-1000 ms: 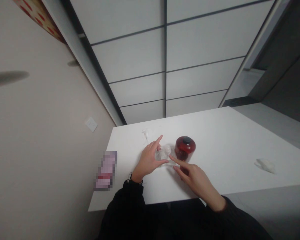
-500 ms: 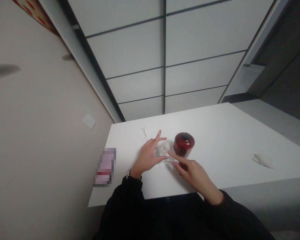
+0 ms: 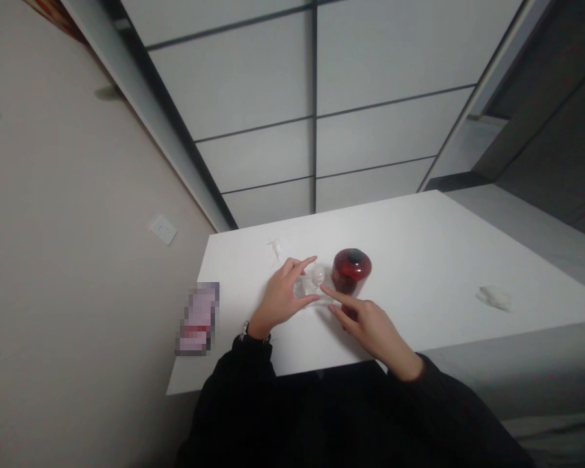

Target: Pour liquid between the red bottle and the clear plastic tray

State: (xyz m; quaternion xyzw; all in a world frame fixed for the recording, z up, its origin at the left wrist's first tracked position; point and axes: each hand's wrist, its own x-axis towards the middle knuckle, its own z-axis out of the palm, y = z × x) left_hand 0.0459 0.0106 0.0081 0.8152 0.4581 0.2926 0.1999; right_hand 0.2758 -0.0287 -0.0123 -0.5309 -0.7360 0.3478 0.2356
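A clear, see-through container point(image 3: 301, 286) with a round clear knob point(image 3: 318, 275) is on the white table point(image 3: 409, 260), between my hands. My left hand point(image 3: 279, 296) curves round its left side, thumb in front and forefinger behind. With its index finger stretched out, my right hand point(image 3: 368, 322) reaches the knob from the right, the tip at or very near it. The right thumb is low and apart from the index finger; the other fingers are partly hidden. Just behind the right hand stands a dark red, glossy bottle point(image 3: 351, 270) with a black top.
A small clear piece point(image 3: 275, 248) lies behind my left hand. Near the left table edge is a pixelated pink item point(image 3: 198, 318). A crumpled whitish thing point(image 3: 495, 297) lies on the right. A wall with a socket point(image 3: 164, 230) is at left, panelled white doors point(image 3: 263, 156) behind.
The whole view has shifted slightly, so everything on the table appears a little higher and further left. Both hands keep nearly the same pose round the clear container and its knob.
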